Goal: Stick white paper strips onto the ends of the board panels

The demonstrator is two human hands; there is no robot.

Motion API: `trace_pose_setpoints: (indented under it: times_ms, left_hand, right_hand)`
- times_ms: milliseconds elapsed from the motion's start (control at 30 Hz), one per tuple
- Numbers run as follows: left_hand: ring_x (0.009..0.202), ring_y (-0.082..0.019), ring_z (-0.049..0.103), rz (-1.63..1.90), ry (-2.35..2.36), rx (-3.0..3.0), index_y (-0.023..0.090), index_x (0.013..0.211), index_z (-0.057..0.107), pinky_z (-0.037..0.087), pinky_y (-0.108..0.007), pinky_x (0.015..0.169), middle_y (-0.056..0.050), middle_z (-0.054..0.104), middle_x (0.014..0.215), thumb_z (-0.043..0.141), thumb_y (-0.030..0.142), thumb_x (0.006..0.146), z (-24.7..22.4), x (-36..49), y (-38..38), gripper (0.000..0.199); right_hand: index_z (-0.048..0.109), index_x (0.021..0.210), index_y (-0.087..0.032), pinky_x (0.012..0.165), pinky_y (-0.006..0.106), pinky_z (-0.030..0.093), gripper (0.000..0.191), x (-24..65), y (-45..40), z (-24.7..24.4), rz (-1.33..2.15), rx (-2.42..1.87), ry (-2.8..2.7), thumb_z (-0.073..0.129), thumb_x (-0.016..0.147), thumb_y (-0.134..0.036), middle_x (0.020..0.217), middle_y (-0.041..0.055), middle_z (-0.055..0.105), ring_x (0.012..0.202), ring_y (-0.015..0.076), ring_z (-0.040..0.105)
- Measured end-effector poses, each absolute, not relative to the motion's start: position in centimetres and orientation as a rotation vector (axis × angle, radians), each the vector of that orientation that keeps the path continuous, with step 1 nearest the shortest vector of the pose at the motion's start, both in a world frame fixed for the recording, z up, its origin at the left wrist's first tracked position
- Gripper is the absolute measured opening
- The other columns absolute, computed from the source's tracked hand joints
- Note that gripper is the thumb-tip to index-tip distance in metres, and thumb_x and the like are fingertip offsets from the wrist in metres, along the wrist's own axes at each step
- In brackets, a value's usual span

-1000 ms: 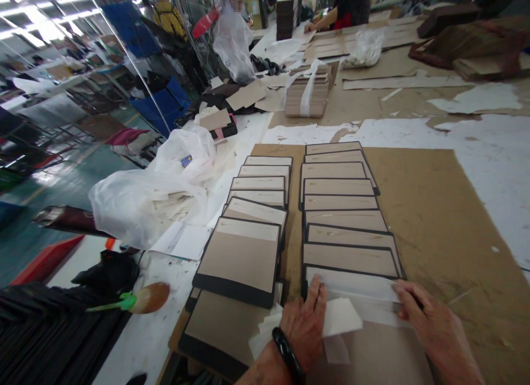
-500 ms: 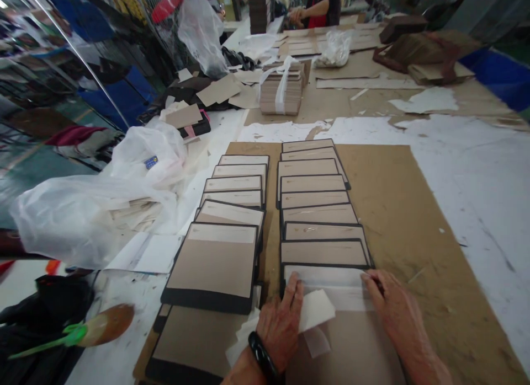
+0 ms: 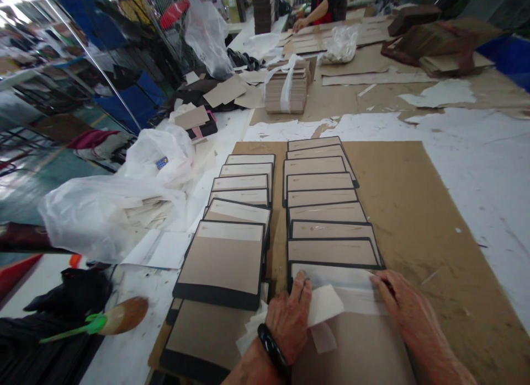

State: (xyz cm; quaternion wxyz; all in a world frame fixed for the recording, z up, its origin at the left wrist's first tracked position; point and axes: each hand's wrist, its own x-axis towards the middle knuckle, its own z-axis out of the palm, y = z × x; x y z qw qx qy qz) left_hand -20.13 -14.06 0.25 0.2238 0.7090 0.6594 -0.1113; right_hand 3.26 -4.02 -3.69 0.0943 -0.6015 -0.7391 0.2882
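Observation:
In the head view, a beige panel with dark edging (image 3: pixel 351 346) lies in front of me, a thin white strip (image 3: pixel 331 276) across its top. My left hand (image 3: pixel 290 319), a black bangle on its wrist, presses extended fingertips on the strip's left end. Several loose white paper strips (image 3: pixel 327 306) are tucked under that hand and stick out on both sides. At the strip's right end, my right hand (image 3: pixel 393 297) pinches the corner between thumb and fingers. Overlapping dark-edged panels (image 3: pixel 331 252) run away from me above this one.
A second column of dark-edged panels (image 3: pixel 227 263) lies to the left on the brown board (image 3: pixel 414 208). Further left are plastic bags (image 3: pixel 111 214) and a brush with a green-bound handle (image 3: pixel 124 316). A tied stack of boards (image 3: pixel 285 90) stands beyond; a person (image 3: pixel 321 10) works at the back.
The whole scene has shifted slightly to the right in view as the camera turned. Both hands keep nearly the same places on the white strip.

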Motion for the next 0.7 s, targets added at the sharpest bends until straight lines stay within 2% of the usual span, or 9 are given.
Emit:
trace_pose_setpoints:
  times_ms: [433, 700]
  left_hand:
    - [0.092, -0.023, 0.060, -0.304, 1.849, 2.001, 0.016, 0.137, 0.026, 0.056, -0.037, 0.069, -0.011, 0.031, 0.144, 0.041, 0.008, 0.073, 0.15, -20.17, -13.94, 0.066]
    - [0.090, -0.022, 0.061, -0.323, 1.882, 2.024, 0.014, 0.138, 0.026, 0.057, -0.036, 0.067, -0.009, 0.025, 0.147, 0.039, 0.005, 0.071, -0.30, -19.81, -14.29, 0.069]
  right_hand:
    - [0.055, 0.081, -0.026, 0.065, 0.031, 0.042, 0.034, 3.23, -4.67, -3.19, 0.964, -1.926, -2.126, 0.034, 0.082, -0.053, 0.079, 0.0010, 0.063, 0.073, 0.0196, 0.059]
    - [0.054, 0.082, -0.027, 0.061, 0.032, 0.039, 0.036, 2.53, -4.24, -2.69, 0.956, -2.104, -2.109, 0.032, 0.081, -0.056, 0.079, 0.0008, 0.064, 0.071, 0.0216, 0.060]
